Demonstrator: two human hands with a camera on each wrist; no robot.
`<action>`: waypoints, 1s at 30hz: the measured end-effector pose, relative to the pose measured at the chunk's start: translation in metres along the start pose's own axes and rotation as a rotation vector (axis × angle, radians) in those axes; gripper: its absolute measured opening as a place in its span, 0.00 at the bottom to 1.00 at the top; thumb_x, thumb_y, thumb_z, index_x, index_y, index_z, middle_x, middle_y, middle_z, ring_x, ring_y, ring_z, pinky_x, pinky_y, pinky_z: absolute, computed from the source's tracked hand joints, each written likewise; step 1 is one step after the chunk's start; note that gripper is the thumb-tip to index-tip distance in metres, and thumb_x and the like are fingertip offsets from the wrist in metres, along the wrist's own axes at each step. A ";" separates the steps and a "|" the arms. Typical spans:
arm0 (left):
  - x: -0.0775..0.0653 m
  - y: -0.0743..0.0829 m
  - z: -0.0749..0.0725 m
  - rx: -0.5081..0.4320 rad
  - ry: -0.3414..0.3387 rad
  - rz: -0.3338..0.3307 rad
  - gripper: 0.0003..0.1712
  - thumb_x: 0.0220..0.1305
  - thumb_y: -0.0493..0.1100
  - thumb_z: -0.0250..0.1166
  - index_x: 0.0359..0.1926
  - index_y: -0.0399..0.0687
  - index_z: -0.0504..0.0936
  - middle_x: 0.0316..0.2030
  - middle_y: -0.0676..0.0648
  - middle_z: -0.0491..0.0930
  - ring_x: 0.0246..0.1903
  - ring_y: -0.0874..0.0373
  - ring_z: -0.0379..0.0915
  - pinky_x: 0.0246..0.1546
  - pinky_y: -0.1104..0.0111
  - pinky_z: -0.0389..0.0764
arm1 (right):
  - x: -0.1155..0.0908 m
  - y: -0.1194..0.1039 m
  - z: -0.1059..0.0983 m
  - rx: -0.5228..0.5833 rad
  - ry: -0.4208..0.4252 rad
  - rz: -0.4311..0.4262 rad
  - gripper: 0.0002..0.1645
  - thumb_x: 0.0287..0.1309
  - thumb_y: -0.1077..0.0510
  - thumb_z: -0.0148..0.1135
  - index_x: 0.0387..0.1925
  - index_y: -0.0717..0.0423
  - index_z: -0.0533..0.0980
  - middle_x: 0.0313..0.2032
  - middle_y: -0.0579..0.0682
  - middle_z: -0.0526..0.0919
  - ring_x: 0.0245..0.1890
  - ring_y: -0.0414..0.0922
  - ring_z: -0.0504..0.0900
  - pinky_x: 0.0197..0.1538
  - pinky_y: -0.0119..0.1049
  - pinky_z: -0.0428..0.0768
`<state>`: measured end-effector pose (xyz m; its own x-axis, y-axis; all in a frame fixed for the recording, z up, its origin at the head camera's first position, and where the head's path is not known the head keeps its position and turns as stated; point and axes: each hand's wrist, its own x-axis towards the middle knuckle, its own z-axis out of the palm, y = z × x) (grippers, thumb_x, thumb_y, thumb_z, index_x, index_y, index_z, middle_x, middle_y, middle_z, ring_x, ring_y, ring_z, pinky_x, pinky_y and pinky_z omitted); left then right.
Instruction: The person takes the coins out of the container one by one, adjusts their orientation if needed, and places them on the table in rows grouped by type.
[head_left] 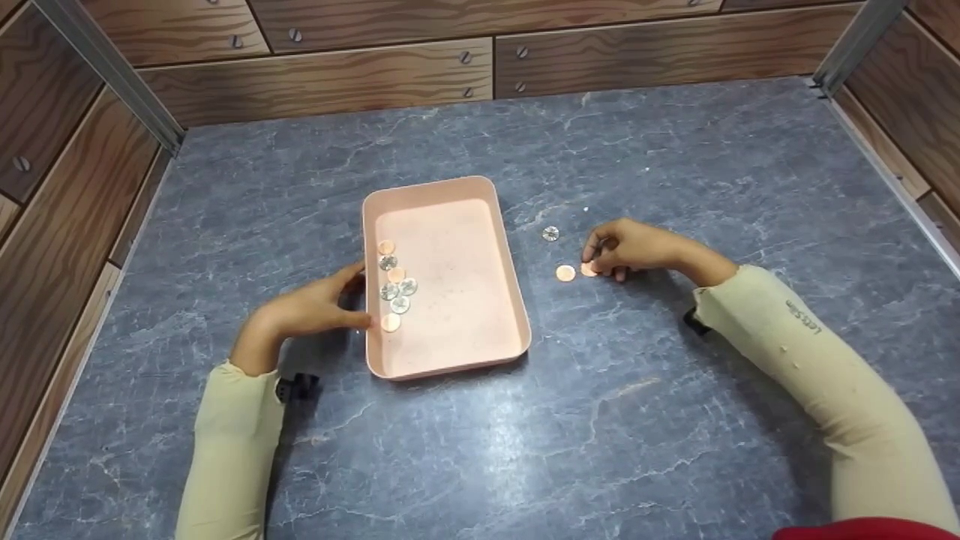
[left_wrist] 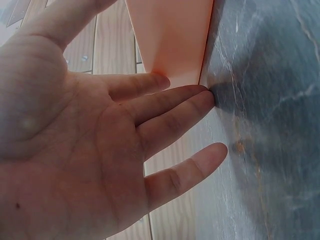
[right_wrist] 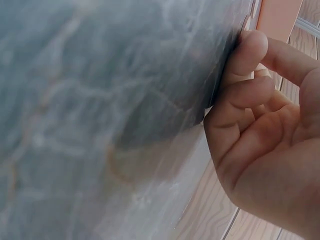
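A pink rectangular tray lies on the grey marbled table with several copper and silver coins along its left side. My left hand rests against the tray's left wall, thumb at the rim. In the left wrist view, its fingers are spread nearly straight beside the pink wall. To the right of the tray, my right hand has curled fingers and pinches a copper coin low at the tabletop. In the right wrist view, the fingertips are at the table surface and partly hide the coin.
Another copper coin lies just left of the pinched one. A silver coin lies farther back, beyond the tray's right wall. Wood-patterned panels and metal corner posts border the table. Something red shows at the bottom right edge.
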<state>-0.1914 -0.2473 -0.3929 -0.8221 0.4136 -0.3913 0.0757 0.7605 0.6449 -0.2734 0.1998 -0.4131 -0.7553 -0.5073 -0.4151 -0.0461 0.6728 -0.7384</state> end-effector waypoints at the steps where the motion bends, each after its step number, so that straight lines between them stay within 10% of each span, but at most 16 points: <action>1: 0.000 0.000 0.000 0.001 0.000 0.001 0.56 0.59 0.52 0.67 0.75 0.38 0.43 0.73 0.32 0.51 0.73 0.37 0.44 0.73 0.45 0.48 | 0.000 0.000 0.000 0.003 -0.003 0.000 0.13 0.59 0.64 0.62 0.44 0.67 0.75 0.20 0.44 0.76 0.16 0.36 0.73 0.22 0.26 0.73; 30: -0.001 0.000 0.001 -0.039 -0.004 0.023 0.55 0.59 0.51 0.67 0.75 0.38 0.43 0.73 0.32 0.51 0.74 0.39 0.43 0.73 0.46 0.46 | -0.018 -0.048 -0.021 0.002 0.106 -0.084 0.16 0.59 0.59 0.64 0.47 0.62 0.76 0.24 0.46 0.82 0.22 0.39 0.79 0.22 0.29 0.72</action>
<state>-0.1900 -0.2466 -0.3933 -0.8184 0.4325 -0.3784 0.0724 0.7308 0.6787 -0.2712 0.1882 -0.3592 -0.8137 -0.5017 -0.2935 -0.1105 0.6293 -0.7693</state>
